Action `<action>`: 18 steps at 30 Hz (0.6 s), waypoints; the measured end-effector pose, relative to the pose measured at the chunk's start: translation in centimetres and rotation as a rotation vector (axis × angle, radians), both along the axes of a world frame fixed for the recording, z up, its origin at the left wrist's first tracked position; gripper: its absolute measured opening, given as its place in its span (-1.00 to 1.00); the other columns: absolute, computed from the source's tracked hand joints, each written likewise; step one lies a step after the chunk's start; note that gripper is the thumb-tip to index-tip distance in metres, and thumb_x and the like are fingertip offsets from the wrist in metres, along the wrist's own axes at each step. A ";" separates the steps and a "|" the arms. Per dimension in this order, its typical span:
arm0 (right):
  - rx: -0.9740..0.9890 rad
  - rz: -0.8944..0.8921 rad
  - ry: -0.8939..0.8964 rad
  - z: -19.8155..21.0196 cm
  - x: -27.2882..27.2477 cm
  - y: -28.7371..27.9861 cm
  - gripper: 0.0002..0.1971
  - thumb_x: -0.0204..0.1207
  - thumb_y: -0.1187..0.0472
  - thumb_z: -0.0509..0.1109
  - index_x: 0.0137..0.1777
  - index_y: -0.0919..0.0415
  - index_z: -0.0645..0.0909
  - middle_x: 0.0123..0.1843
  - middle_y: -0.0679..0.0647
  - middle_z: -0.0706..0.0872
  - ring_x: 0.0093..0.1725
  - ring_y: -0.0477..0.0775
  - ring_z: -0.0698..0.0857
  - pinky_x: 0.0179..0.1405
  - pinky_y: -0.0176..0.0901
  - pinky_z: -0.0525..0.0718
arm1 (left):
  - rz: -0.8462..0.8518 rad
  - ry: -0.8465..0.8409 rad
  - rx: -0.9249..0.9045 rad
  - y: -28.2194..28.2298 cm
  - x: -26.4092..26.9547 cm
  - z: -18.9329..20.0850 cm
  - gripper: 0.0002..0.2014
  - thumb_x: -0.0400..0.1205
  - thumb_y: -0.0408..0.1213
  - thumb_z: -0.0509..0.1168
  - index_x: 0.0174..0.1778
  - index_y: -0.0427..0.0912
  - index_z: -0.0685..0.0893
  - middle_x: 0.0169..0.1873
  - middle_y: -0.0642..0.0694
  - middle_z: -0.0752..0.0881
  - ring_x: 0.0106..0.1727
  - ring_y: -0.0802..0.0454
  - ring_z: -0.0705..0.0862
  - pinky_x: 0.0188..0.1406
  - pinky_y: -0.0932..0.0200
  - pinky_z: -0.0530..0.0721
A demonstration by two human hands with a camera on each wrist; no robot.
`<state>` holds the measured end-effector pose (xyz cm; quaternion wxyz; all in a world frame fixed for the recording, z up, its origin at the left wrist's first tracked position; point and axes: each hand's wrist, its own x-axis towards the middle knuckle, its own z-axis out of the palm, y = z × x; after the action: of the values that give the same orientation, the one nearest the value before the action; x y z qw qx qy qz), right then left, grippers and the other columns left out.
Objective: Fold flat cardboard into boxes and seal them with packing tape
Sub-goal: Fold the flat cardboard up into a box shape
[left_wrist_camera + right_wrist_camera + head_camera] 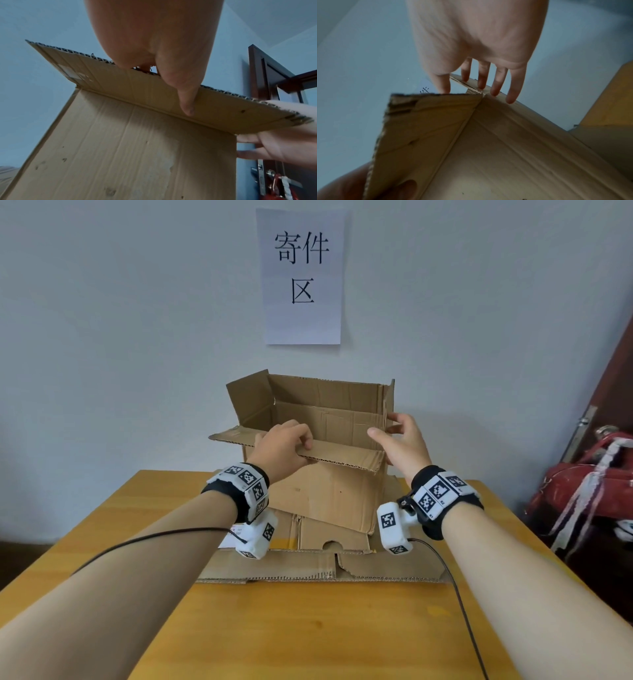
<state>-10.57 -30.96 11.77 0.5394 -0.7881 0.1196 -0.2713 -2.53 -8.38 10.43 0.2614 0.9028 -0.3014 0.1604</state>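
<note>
A brown cardboard box stands upright on the table with its top flaps open. My left hand pinches the near long flap, which is bent toward me. In the left wrist view, the left hand's thumb lies under that flap, and the fingers on top are hidden. My right hand is spread at the box's right top corner. Its straight fingers touch the upright right-side flap and hold nothing. No packing tape is in view.
Flat cardboard sheets lie under the box on the yellow wooden table. A paper sign hangs on the wall behind. A red bag hangs at the right by a dark door. Thin cables trail from both wrists.
</note>
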 end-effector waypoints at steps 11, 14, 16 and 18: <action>-0.059 -0.124 -0.153 1.7 -0.3 1.4 -0.43 0.53 0.15 0.46 0.50 -0.08 0.36 0.38 0.00 0.35 0.42 0.09 0.33 0.35 0.01 0.48 | -0.078 0.237 0.240 0.1 -1.2 0.6 -0.70 0.68 0.11 0.33 0.16 -0.01 0.66 0.70 -0.03 0.25 0.69 -0.12 0.19 0.63 -0.26 0.26; -0.148 -0.117 -0.178 2.9 -0.3 1.7 -0.49 0.53 0.22 0.41 0.44 -0.17 0.48 0.39 -0.07 0.36 0.37 0.05 0.30 0.38 0.00 0.48 | 0.024 0.209 0.236 -0.2 -0.3 1.0 -0.79 0.65 -0.11 0.43 0.14 -0.04 0.62 0.52 -0.06 0.45 0.51 -0.12 0.44 0.44 -0.04 0.46; -0.263 -0.128 -0.175 3.4 -0.5 2.2 -0.60 0.53 0.28 0.34 0.29 -0.15 0.62 0.41 -0.08 0.41 0.35 0.07 0.31 0.45 0.11 0.44 | 0.045 0.186 0.219 -0.3 0.1 1.0 -0.52 0.53 -0.08 0.56 0.33 -0.06 0.59 0.36 -0.04 0.49 0.29 -0.09 0.55 0.23 0.08 0.54; -0.333 -0.113 -0.197 3.9 -0.8 2.8 -0.68 0.52 0.31 0.30 0.09 -0.14 0.70 0.32 -0.12 0.50 0.42 0.11 0.33 0.47 0.12 0.37 | 0.040 0.167 0.211 -0.6 0.3 0.9 -0.28 0.47 -0.04 0.61 0.52 -0.02 0.48 0.40 -0.05 0.46 0.30 -0.08 0.57 0.26 0.07 0.58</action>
<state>-11.37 -28.15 15.63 0.3946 -0.8281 0.0637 -0.3930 -2.22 -8.96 11.28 0.1861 0.9413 -0.2757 0.0572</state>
